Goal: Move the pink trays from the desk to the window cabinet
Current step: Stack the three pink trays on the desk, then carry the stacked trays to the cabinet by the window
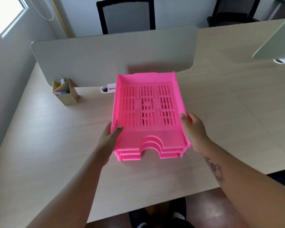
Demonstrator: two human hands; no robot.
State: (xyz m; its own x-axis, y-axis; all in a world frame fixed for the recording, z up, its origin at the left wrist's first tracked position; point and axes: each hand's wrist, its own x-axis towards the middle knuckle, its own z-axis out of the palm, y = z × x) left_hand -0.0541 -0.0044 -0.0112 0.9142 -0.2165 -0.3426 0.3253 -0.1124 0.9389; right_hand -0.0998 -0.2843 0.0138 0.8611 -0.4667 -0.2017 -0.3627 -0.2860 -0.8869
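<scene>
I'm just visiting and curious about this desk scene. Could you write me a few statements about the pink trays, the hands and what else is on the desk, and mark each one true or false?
1. The pink trays are nested in a stack of several. True.
2. Only one hand grips the stack. False: the left hand holds its left side and the right hand its right side.
3. The top tray holds papers. False: its slotted bottom is bare.
4. A tan pen holder stands on the desk to the left of the trays, apart from them. True.
5. The office chair is on the person's side of the divider panel. False: it stands behind the panel.
</scene>
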